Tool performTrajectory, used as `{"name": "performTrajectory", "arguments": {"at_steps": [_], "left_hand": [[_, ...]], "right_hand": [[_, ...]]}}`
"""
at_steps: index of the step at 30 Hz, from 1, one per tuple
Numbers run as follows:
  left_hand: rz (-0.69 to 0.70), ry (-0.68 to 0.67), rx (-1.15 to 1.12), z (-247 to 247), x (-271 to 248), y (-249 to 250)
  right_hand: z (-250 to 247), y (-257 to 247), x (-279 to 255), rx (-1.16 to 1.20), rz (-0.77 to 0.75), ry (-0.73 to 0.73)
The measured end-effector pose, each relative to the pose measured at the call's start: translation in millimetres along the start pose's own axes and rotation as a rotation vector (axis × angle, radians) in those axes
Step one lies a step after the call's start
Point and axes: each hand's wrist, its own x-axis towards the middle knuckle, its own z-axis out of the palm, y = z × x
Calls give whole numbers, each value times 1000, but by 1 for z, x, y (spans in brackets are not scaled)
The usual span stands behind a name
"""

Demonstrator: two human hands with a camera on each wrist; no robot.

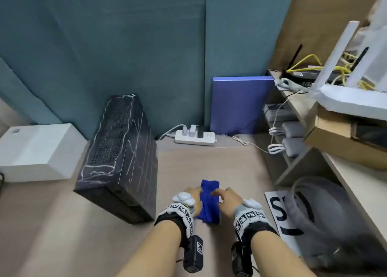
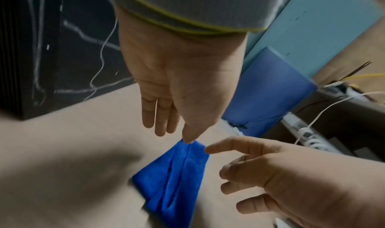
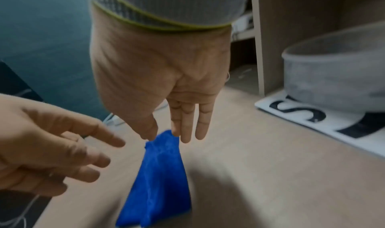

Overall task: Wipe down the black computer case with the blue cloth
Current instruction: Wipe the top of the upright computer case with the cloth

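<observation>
Both forearms reach in from the near edge toward the blue cloth (image 1: 209, 201), which lies bunched on the desk (image 1: 230, 167) between the two hands. In the left wrist view the left hand (image 2: 177, 86) touches the cloth's far corner with its thumb tip; the other fingers are nearly straight, and I cannot tell whether it truly pinches. In the right wrist view the right hand (image 3: 162, 83) has thumb and forefinger at the same end of the cloth, seemingly nipping it, the remaining fingers straight.

Left of the cloth and farther away stands the black computer case (image 1: 123, 155), tilted, its top and side streaked with pale scribbled marks. Neither hand touches it. By my reading the wiping has not begun: the cloth is only being gathered, and the whole case remains to be cleaned.
</observation>
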Motion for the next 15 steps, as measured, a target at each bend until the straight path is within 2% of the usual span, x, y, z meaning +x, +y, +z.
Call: {"name": "performTrajectory", "arguments": {"at_steps": [4,9,15], "left_hand": [[-71,-66,46,20,19,-11],[-162,8,-60,34,36,-21],[-201,-36,-175,40,43,-19]], "right_hand": [[24,1,17,6,43,-131],[42,-3,23,-2,90,-11],[46,-12,20,54,212,40]]}}
